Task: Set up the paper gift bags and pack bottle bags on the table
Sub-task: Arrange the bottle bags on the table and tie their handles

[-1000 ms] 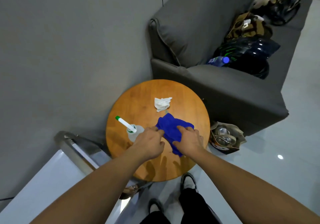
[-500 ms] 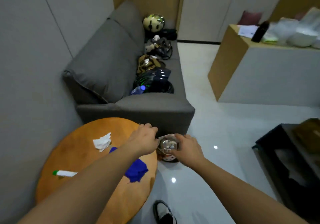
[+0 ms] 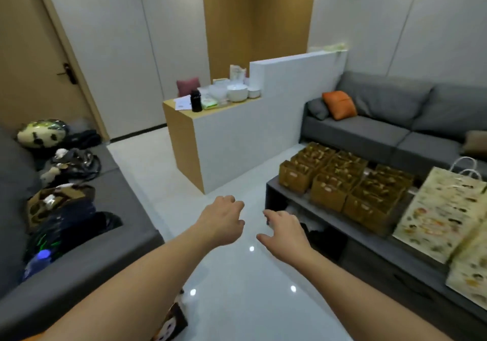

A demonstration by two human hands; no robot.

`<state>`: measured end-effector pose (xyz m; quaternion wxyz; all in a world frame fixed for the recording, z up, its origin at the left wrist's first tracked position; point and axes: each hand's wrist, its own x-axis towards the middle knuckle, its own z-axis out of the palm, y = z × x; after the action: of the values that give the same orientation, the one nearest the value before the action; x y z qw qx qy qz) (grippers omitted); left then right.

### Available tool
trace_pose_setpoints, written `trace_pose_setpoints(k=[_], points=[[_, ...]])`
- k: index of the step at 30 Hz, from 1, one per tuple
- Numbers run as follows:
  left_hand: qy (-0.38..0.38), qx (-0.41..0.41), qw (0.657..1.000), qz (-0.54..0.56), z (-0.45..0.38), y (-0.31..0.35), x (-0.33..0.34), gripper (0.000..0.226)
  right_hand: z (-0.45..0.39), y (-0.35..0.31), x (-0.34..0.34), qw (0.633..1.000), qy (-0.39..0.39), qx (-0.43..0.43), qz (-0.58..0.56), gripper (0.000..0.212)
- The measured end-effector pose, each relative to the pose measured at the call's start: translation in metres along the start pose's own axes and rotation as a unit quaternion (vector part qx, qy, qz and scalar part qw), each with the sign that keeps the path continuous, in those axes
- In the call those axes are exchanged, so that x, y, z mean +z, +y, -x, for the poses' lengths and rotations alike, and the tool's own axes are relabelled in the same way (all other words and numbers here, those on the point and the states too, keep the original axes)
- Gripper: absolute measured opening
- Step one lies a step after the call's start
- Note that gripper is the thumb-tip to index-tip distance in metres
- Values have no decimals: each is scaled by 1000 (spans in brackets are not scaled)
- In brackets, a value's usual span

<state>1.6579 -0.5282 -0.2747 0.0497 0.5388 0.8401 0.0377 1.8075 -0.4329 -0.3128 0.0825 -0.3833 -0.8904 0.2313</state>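
Several small brown paper gift bags (image 3: 342, 180) stand packed together on a low dark grey table (image 3: 369, 238) at the right. Beside them on the same table lean large cream patterned gift bags (image 3: 437, 214) with white cord handles. My left hand (image 3: 222, 220) and my right hand (image 3: 283, 231) hover empty over the white floor in the middle of the view, fingers loosely curled, left of the table's near corner. Neither hand touches anything.
A grey sofa (image 3: 66, 238) on the left carries a helmet (image 3: 40, 133), bags and a water bottle (image 3: 37, 261). A white and wood counter (image 3: 224, 140) with bowls stands ahead. Another grey sofa (image 3: 395, 127) with an orange cushion sits behind the table. A small bag (image 3: 171, 325) stands on the floor below.
The view has swung right from the round wooden table and blue cloth to the room's middle. Both hands left the cloth and the floor bag and now hold nothing.
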Motion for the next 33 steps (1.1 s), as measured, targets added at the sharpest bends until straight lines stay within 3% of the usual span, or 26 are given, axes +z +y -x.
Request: trace_pose_setpoints(k=[8, 14, 23, 33], points=[[-1, 118, 993, 6, -141, 177, 19, 32, -35, 181, -98, 993, 36, 110, -33, 64], [-69, 142, 987, 2, -202, 246, 58, 40, -59, 267, -124, 982, 23, 173, -67, 67], [-97, 179, 979, 3, -317, 256, 82, 40, -132, 321, -108, 969, -7, 231, -82, 64], [-157, 199, 967, 22, -491, 177, 115, 47, -311, 320, -65, 952, -38, 293, -76, 66]])
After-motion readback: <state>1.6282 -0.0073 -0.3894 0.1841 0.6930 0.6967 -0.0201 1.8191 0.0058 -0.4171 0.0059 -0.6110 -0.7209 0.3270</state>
